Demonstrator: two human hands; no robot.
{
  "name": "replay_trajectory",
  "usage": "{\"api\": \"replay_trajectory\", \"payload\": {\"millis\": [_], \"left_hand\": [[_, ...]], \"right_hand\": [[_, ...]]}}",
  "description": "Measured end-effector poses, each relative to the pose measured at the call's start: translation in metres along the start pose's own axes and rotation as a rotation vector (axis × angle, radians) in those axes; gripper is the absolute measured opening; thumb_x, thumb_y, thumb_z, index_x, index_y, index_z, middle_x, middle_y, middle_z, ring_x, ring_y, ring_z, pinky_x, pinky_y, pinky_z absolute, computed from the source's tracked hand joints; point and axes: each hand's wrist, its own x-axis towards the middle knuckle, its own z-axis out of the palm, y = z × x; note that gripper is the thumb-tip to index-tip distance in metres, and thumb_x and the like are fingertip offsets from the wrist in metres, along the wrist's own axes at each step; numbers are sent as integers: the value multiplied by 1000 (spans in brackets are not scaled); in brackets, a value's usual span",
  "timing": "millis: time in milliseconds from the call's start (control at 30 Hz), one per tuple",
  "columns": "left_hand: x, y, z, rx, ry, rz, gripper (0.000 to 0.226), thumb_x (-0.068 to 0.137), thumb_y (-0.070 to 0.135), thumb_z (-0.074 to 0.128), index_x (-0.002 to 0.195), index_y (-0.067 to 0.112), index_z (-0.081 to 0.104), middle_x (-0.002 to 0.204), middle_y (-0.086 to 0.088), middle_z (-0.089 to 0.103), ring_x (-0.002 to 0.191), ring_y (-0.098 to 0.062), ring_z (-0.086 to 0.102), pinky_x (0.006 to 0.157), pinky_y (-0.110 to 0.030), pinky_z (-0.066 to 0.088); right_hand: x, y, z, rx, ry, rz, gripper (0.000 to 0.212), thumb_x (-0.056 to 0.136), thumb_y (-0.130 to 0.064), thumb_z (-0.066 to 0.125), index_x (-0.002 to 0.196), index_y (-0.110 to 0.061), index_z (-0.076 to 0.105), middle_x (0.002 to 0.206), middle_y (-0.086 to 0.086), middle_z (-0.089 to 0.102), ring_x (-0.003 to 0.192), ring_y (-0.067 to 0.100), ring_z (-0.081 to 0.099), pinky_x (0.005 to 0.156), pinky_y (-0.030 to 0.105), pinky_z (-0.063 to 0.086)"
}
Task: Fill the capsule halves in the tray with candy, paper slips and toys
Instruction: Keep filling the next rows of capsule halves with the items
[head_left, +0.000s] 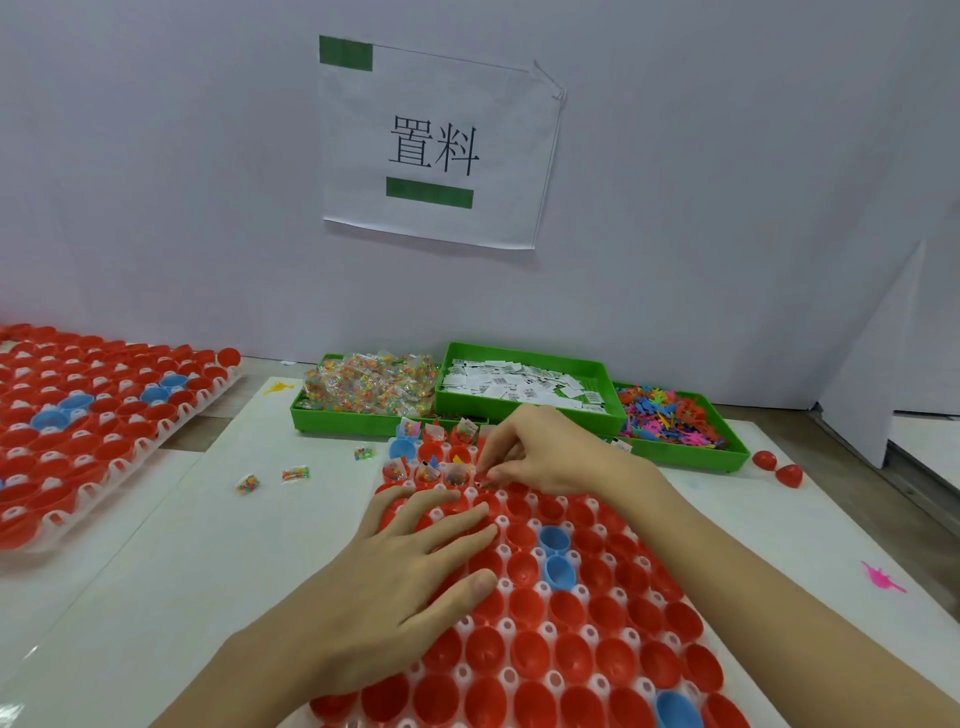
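A white tray (540, 590) of red and a few blue capsule halves (524, 569) lies in front of me. The far rows hold candy packets, slips and toys (428, 470). My left hand (410, 561) rests flat, fingers spread, on the tray's left part. My right hand (540, 452) hovers over the far rows, fingertips pinched at a capsule; what it pinches is too small to tell. Behind stand green bins of candy packets (371, 384), paper slips (519, 387) and coloured plastic toys (670, 415).
A second tray of filled red capsule halves (88, 415) lies at the left. Three loose candy packets (296, 474) lie on the white mat. Two red capsule halves (776, 467) sit at the right, a pink toy (880, 578) nearer me. A paper sign (436, 145) hangs on the wall.
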Motion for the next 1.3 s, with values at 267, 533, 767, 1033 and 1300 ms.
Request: {"api": "replay_trajectory", "payload": {"millis": [267,533,767,1033,1300], "left_hand": [[1,-1,-2,-14,-9,2,80,89,78,-17,158,52,13,161,41,3,144,14,-20,117,-27,-22],[0,1,-6,-62,14,7,81,88,77,-18,158,52,15,160,41,8,144,18,-13,119,-26,-17],[-1,-3,-9,-62,158,31,82,95,70,-15,149,47,42,149,40,35,142,18,12,120,-23,-3],[14,-18,-2,-462,661,-196,27,108,31,46,105,34,73,101,26,70,102,3,62,90,-17,42],[68,-100,-16,-334,680,-446,12,96,16,70,107,11,71,98,0,72,78,-5,62,68,-13,45]], "right_hand": [[4,2,10,-1,127,-18,12,87,-11,79,96,-19,78,90,-8,73,83,2,67,83,24,59],[-26,12,6,200,365,-28,17,97,-34,67,108,-31,79,94,-21,72,87,-5,64,74,10,48],[-86,32,9,550,534,-25,20,102,-18,61,100,-24,79,85,-4,78,77,11,72,72,16,54],[-96,33,17,610,552,-39,21,102,-14,60,96,-21,78,75,4,74,61,17,68,68,24,58],[-96,31,19,614,600,-36,21,102,-15,60,94,-25,77,72,3,73,58,18,67,66,26,58]]}}
